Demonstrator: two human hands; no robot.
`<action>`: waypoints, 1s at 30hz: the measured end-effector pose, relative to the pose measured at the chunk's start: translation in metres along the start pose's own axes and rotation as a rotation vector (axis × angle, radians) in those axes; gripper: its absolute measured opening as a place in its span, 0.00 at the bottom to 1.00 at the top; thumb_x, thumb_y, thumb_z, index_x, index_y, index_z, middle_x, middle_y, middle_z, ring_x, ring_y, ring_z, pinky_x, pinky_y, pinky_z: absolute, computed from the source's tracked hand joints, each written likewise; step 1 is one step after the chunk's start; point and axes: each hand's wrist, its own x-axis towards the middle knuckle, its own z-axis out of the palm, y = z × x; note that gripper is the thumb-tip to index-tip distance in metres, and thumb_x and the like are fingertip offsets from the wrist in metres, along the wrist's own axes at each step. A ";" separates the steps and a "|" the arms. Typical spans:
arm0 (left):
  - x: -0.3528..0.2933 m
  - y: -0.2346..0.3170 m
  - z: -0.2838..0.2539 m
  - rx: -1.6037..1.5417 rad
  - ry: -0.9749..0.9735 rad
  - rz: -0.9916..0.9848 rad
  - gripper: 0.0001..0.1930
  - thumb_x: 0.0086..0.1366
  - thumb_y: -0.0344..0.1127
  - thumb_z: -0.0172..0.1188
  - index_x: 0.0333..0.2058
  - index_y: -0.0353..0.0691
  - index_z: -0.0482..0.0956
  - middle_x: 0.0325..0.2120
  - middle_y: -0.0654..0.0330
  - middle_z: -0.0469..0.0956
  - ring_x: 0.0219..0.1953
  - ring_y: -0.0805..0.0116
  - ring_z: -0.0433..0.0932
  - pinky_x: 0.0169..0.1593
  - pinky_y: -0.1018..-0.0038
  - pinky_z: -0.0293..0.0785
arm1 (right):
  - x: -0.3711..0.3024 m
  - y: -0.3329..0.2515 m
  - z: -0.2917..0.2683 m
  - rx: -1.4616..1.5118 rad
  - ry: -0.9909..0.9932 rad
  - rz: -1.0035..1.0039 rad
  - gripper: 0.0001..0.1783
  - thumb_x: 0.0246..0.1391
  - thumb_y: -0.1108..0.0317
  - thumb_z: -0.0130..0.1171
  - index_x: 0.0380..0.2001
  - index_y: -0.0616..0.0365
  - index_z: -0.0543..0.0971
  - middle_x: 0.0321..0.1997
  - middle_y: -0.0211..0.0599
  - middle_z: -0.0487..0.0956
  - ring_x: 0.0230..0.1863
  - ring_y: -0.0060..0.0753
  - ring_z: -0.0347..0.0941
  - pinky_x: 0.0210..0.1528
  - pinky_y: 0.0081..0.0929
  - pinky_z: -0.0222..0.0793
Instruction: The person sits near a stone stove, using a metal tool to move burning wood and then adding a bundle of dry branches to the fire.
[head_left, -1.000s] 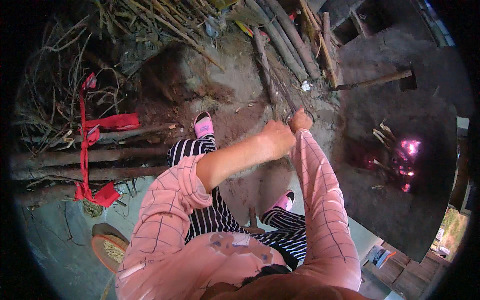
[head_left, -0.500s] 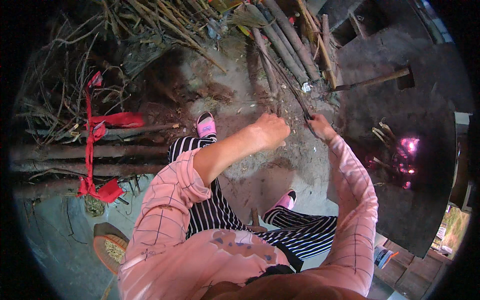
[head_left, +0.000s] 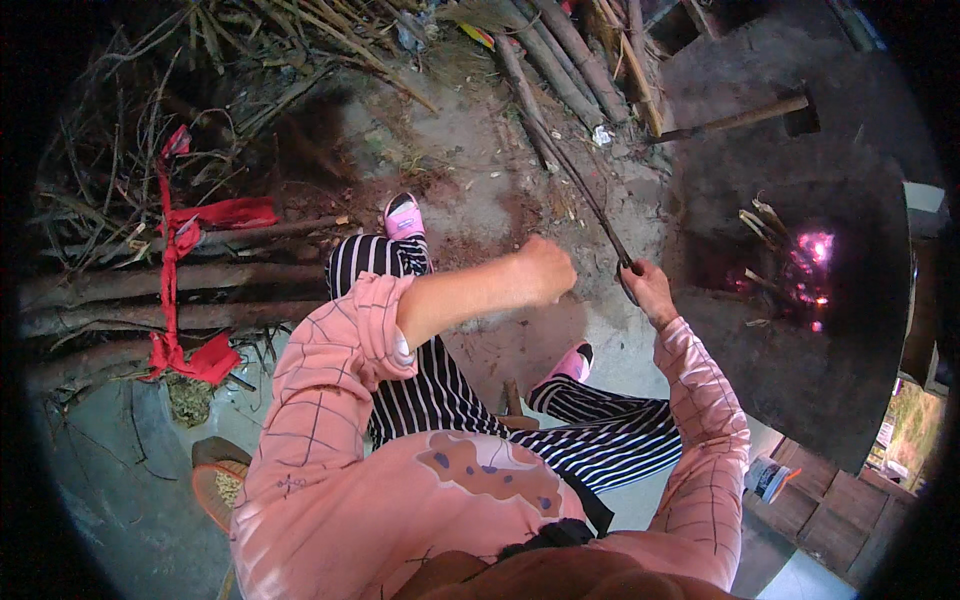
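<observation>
My right hand [head_left: 650,292] is closed around the handle end of long, dark fire tongs [head_left: 588,192]. Their thin rods slant away to the far left, over the dirt floor, toward the logs. To the left of the tongs, my left hand [head_left: 548,270] is a fist held over the floor, apart from them. Its fingers curl out of sight, so whatever may be inside is hidden. Burning sticks [head_left: 768,225] with a pink glow lie in the dark stove opening, right of my right hand.
Logs [head_left: 565,65] lean at the far side, next to the dark stove [head_left: 740,180]. Branches and poles tied with red cloth [head_left: 215,215] lie at the left. A basket [head_left: 212,502] with pale bits stands at the lower left. A wooden stool [head_left: 517,422] is between my legs.
My right hand has drawn nearer to me with the tongs, and the handle end now shows below the fingers. My left hand stays closed. The whole view has shifted slightly.
</observation>
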 end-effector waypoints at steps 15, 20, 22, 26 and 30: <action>0.016 0.002 -0.001 0.023 0.112 -0.016 0.10 0.54 0.36 0.62 0.33 0.40 0.83 0.36 0.53 0.80 0.42 0.56 0.78 0.41 0.59 0.73 | 0.202 -0.012 0.075 -0.725 0.361 0.038 0.16 0.54 0.59 0.53 0.32 0.65 0.77 0.34 0.47 0.83 0.38 0.53 0.80 0.41 0.47 0.75; 0.016 -0.013 -0.011 0.014 0.128 -0.041 0.12 0.55 0.40 0.62 0.33 0.39 0.83 0.36 0.52 0.80 0.43 0.53 0.78 0.42 0.58 0.74 | 0.188 -0.032 0.044 -0.819 0.193 -0.132 0.14 0.48 0.62 0.57 0.33 0.62 0.80 0.35 0.49 0.83 0.39 0.52 0.80 0.43 0.45 0.76; 0.014 -0.020 -0.017 -0.060 0.139 -0.037 0.13 0.56 0.42 0.62 0.33 0.37 0.82 0.36 0.51 0.80 0.42 0.52 0.79 0.42 0.57 0.74 | 0.174 -0.041 0.013 -0.738 0.024 -0.190 0.19 0.41 0.59 0.61 0.34 0.62 0.81 0.36 0.54 0.81 0.41 0.53 0.79 0.47 0.43 0.74; 0.003 -0.035 -0.033 -0.097 0.287 0.020 0.15 0.60 0.45 0.60 0.34 0.36 0.79 0.34 0.47 0.78 0.40 0.48 0.78 0.44 0.56 0.75 | 0.140 -0.050 -0.047 -0.181 -0.265 -0.234 0.17 0.45 0.59 0.63 0.23 0.65 0.76 0.20 0.37 0.73 0.24 0.28 0.68 0.28 0.33 0.65; -0.011 -0.048 -0.046 -0.055 0.551 0.057 0.14 0.61 0.43 0.59 0.33 0.36 0.79 0.31 0.49 0.76 0.39 0.48 0.78 0.42 0.56 0.76 | 0.076 -0.039 -0.090 -0.150 -0.361 -0.280 0.15 0.49 0.61 0.64 0.18 0.58 0.74 0.17 0.17 0.63 0.21 0.14 0.57 0.21 0.28 0.51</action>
